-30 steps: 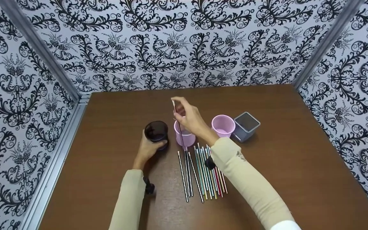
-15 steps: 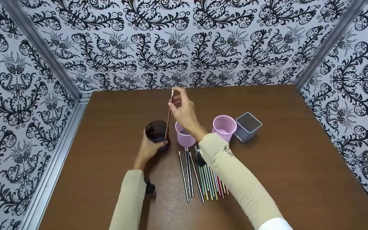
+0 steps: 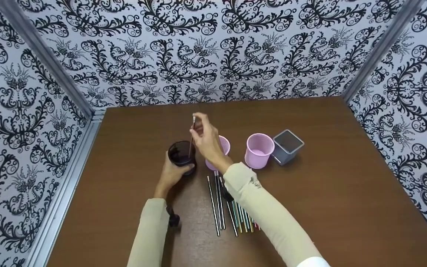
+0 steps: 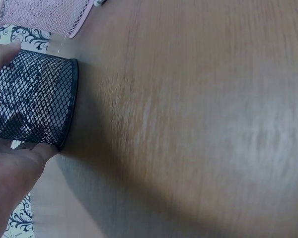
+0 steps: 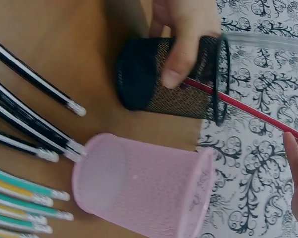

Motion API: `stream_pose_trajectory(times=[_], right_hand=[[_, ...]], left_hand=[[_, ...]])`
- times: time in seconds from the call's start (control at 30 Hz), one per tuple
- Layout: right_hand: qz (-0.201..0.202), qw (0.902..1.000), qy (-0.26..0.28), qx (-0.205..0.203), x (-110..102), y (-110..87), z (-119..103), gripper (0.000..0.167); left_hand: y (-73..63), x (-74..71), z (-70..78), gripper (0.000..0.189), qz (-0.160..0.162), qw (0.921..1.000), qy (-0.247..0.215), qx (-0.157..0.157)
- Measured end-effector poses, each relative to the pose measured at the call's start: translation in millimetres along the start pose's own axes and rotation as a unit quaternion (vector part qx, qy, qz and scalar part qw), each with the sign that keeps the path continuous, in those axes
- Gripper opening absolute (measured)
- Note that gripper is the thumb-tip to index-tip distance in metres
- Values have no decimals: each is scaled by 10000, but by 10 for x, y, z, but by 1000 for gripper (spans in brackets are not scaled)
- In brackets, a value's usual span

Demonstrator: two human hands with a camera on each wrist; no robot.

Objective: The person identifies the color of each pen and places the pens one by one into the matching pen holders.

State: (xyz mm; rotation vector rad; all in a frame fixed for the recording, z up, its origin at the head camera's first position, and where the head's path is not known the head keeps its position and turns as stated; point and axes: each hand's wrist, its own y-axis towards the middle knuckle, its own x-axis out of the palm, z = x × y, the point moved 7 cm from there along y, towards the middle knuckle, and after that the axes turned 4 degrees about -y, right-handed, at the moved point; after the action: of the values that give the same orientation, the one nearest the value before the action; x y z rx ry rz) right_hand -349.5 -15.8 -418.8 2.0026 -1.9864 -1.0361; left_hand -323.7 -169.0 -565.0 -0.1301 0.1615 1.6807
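My left hand holds a black mesh pencil cup upright on the table, its thumb across the near wall. Above that cup, my right hand pinches a red pencil near its upper end. The pencil's lower part is inside the cup, seen through the mesh in the right wrist view. Just right of the black cup stands a pink mesh cup, partly covered by my right forearm in the head view. Black-and-white striped pencils lie on the table in front of it.
A second pink cup and a grey square holder stand to the right. Teal and yellow striped pencils lie beside the black-and-white ones, partly under my right sleeve. Patterned walls enclose the brown table.
My right hand has carried the red pencil left from over the near pink cup to the black cup, then lowered its end inside. The left hand has stayed on the black cup.
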Motion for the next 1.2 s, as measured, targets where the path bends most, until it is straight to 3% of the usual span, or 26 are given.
stream_pose_trajectory(times=[0.2, 0.5, 0.63, 0.9, 1.2], right_hand=[[-129, 9991, -326, 219, 24, -83, 138, 39], [-800, 9913, -865, 582, 31, -139, 295, 24], [-1025, 9883, -876, 706, 3, -158, 342, 27], [-1150, 9854, -874, 900, -88, -175, 425, 38], [-993, 9907, -520, 770, -223, -169, 455, 39]], left_hand=[[4, 1, -3, 93, 97, 9999, -74, 119], [4, 9, -18, 95, 36, 9999, -26, 149], [-8, 7, -16, 95, 29, 9999, -100, 134], [-2, 12, -18, 96, -151, 9999, 68, 6], [-11, -4, -12, 93, -15, 9999, 63, 108]])
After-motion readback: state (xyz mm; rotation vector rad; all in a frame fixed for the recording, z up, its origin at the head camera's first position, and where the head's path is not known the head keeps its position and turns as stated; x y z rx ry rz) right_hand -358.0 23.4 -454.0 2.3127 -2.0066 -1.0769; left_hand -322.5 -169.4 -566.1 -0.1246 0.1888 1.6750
